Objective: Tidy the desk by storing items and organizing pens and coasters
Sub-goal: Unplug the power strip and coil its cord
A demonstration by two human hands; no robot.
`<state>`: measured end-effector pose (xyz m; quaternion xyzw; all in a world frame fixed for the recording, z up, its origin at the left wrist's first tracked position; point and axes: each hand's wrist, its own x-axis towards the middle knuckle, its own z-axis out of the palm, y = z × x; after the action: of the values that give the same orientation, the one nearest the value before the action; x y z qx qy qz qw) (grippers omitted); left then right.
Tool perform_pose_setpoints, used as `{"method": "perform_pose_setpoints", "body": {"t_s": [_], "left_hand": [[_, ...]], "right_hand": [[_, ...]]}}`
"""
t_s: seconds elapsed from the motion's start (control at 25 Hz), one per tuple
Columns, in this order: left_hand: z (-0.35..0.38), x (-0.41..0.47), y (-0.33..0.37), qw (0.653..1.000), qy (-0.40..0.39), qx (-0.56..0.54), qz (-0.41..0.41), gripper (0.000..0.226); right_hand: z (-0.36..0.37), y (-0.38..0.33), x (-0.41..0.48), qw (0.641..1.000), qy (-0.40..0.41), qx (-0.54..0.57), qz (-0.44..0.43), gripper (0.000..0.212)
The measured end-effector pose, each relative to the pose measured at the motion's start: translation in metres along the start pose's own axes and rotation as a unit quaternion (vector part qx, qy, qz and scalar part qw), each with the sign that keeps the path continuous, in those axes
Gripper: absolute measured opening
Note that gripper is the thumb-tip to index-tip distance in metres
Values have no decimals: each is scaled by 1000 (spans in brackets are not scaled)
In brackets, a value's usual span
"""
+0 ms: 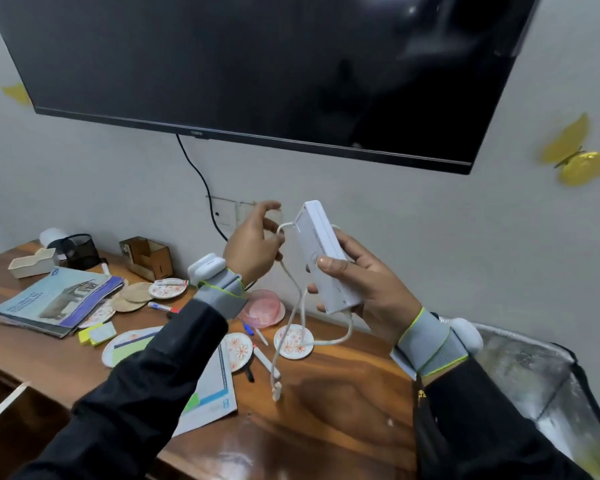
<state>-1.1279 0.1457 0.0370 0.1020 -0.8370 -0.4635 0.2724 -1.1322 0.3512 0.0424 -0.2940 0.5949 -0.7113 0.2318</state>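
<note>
My right hand (361, 285) grips a white power bank (326, 258) held up above the wooden desk (343, 393). Its white cable (293, 306) loops from the top end and hangs down to the desk, the plug lying near the desk's middle. My left hand (253, 244) pinches the cable loop beside the power bank's top. Below lie floral coasters (293, 341) (238, 351) (168, 288), woven coasters (134, 296) and pens (163, 307) (264, 358).
A stack of books (56, 299) lies at the left, with a black mesh pen holder (78, 251), a cream tray (33, 263) and a wooden box (148, 258) behind. Papers (212, 393), a pink lid (262, 308), sticky notes (97, 334). A silver-lined bag (541, 382) stands right. A drawer (4, 403) is open at the lower left.
</note>
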Motion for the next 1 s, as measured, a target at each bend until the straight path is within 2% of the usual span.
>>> {"method": "perform_pose_setpoints", "body": {"t_s": [0.08, 0.16, 0.2, 0.28, 0.32, 0.4, 0.44, 0.52, 0.64, 0.8, 0.88, 0.92, 1.0], "left_hand": [[-11, -10, -12, 999, -52, -4, 11, 41], [-14, -28, -11, 988, -92, -122, 14, 25], [-20, -37, -7, 970, -121, -209, 9, 17], [-28, -55, 2, 926, -197, -321, -35, 37], [-26, -64, 7, 911, -234, -335, -54, 47], [-29, -75, 17, 887, -282, -363, -40, 58], [-35, -75, 16, 881, -282, -379, -29, 63], [-42, -71, 18, 888, -242, -391, -24, 68], [-44, -60, 16, 927, -152, -342, 10, 64], [-66, -43, 7, 961, -103, -247, 65, 55], [-83, -32, 0, 973, -102, -191, 76, 48], [-89, -26, -3, 977, -102, -168, 78, 44], [-103, -14, -7, 983, -97, -140, 68, 35]], "right_hand": [[12, -5, 4, 1000, 11, 3, 5, 50], [21, -8, 8, 1000, 10, -5, 9, 49], [31, -12, 12, 1000, 22, -6, -3, 48], [48, -21, 24, 998, 48, -7, -29, 49], [53, -25, 27, 998, 55, -12, -36, 48], [65, -28, 35, 995, 82, -36, -40, 47], [76, -30, 42, 993, 97, -45, -42, 46], [91, -33, 52, 990, 115, -63, -53, 43], [106, -41, 68, 984, 128, -100, -79, 37], [117, -47, 87, 957, 132, -228, -118, 51], [113, -49, 89, 924, 124, -324, -163, 61], [106, -52, 88, 894, 124, -385, -192, 61], [97, -63, 89, 809, 122, -524, -237, 59]]}}
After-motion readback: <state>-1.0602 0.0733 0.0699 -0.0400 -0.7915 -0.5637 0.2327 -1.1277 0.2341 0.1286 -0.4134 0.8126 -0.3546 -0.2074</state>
